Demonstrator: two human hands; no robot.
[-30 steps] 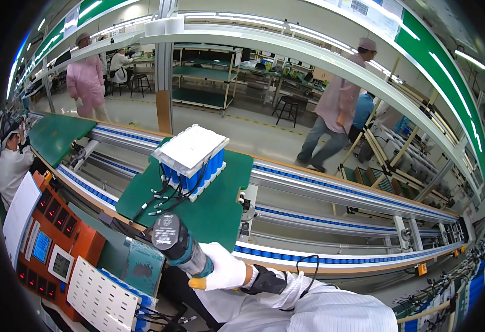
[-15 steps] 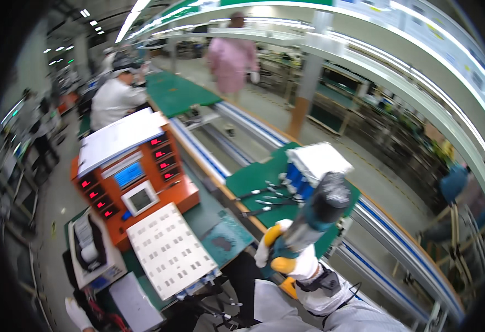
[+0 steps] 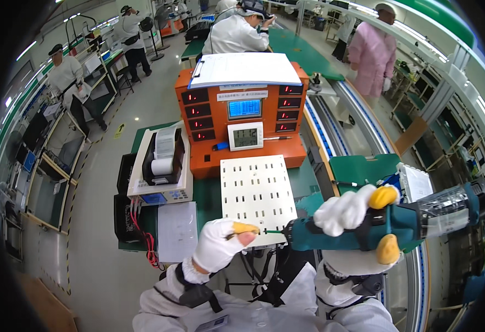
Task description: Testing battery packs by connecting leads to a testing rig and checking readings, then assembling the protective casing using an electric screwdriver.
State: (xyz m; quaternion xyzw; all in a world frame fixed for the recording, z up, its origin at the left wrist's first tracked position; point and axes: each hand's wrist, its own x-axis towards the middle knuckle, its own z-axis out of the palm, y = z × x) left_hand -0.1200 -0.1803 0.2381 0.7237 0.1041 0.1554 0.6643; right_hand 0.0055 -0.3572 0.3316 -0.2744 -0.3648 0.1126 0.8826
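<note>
My right hand (image 3: pixel 346 213), in a white glove with yellow fingertips, is wrapped round a teal power screwdriver (image 3: pixel 358 228). The tool lies sideways, with its clear-wrapped end to the right. Its thin green bit (image 3: pixel 275 232) points left. Facing the bit's tip, my left hand (image 3: pixel 220 243) pinches thumb and finger together, its thumb tip bare. Something tiny and dark shows at that pinch, too small to name. Behind both hands lies a white slotted panel (image 3: pixel 256 191), partly covered by them.
An orange test box (image 3: pixel 193 160) with red displays carries a clipboard (image 3: pixel 245 69). To its left is a label printer (image 3: pixel 184 188) with paper rolls, above a white sheet (image 3: pixel 177 232). A conveyor with a green board (image 3: pixel 358 169) runs along the right. Several people work farther off.
My view has swung left, centring the orange box. The screwdriver has turned from upright to sideways. My left hand has come from the lower left edge up to the bit's tip, fingers pinched.
</note>
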